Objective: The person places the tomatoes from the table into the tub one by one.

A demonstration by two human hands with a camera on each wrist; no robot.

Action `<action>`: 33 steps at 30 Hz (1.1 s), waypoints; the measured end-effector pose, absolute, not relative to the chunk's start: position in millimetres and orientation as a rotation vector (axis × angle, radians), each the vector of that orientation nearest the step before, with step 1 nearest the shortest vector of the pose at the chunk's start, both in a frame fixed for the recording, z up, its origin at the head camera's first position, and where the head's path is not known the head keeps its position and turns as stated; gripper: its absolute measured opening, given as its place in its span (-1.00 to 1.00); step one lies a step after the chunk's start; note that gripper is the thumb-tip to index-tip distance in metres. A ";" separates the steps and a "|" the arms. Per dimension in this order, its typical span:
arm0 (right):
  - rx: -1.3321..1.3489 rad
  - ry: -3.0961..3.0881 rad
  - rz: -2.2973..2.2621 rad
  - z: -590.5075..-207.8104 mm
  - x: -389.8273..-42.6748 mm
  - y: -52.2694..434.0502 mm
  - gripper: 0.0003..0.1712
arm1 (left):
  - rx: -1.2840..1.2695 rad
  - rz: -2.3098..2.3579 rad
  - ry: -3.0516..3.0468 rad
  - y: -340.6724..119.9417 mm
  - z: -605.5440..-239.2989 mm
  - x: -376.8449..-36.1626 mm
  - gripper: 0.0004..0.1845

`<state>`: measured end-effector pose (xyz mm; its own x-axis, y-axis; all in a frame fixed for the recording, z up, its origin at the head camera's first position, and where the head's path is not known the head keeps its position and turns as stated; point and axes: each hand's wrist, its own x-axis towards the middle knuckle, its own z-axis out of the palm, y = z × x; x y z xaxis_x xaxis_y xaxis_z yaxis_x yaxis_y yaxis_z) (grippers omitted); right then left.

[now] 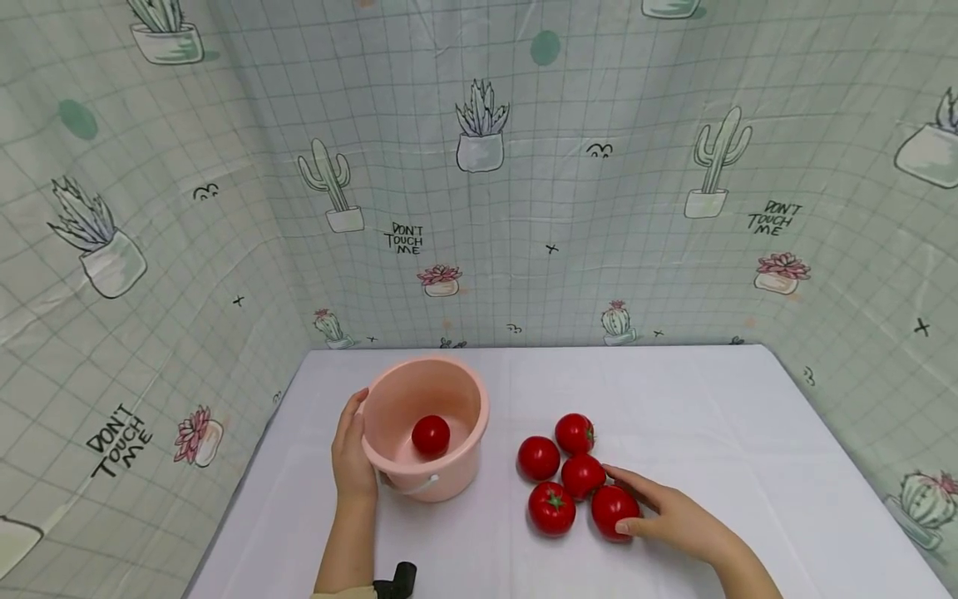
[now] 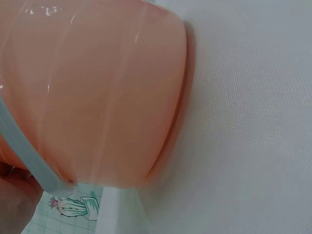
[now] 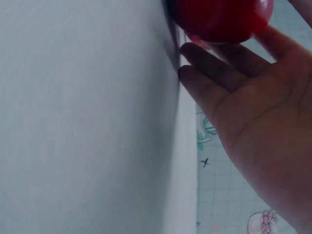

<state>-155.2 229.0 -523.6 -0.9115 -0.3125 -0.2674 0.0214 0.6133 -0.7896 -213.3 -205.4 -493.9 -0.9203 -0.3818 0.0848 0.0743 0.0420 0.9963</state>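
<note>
Head view: a white-covered table (image 1: 674, 399) stood before a curtain (image 1: 524, 166) printed with cacti and the words "DON'T TOUCH ME". A pink plastic bucket (image 1: 427, 428) sat upright at about 9 o'clock from the table's centre, with one red tomato (image 1: 431, 435) resting on its floor. The left hand (image 1: 352, 453) lay against the bucket's outer wall at its 9 o'clock side — thumb at the rim, fingers curved round the wall, steadying it. The left wrist view showed the same pink wall (image 2: 97, 92) close up, with a pale handle band (image 2: 29, 156) crossing it; the fingers themselves were barely visible there.

A cluster of five tomatoes lay just beside the bucket, at its 3 o'clock: one at the far edge (image 1: 574, 433), one to the left (image 1: 538, 457), one in the middle (image 1: 583, 475), one nearest the viewer (image 1: 551, 507), and the nearest-right tomato (image 1: 614, 511). The right hand (image 1: 666, 516) rested at 3 o'clock of this last tomato — thumb and fingers partly curled about it, touching its side. In the right wrist view the palm (image 3: 263, 126) was open and relaxed, the fingertips (image 3: 195, 73) against the red fruit (image 3: 219, 19); whether the grasp had closed could not be told.
</note>
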 end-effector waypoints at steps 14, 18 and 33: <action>-0.330 2.479 -1.237 -529.7 -156.6 231.3 -0.19 | 0.290 -1.921 -1.992 -205.4 -495.8 -213.6 -0.56; -0.344 2.510 -1.211 -530.8 -156.1 232.3 -0.27 | 0.286 -1.925 -1.987 -205.0 -495.9 -213.7 -0.56; -0.428 2.557 -1.175 -511.7 -157.2 242.9 -0.34 | 0.269 -1.922 -1.985 -205.5 -497.3 -214.6 -0.56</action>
<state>-157.2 242.9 -511.7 -0.9123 -0.3847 -0.1402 -0.1441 0.6223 -0.7694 -214.6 -205.5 -497.3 -0.9159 -0.3812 0.1258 0.1135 0.0548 0.9920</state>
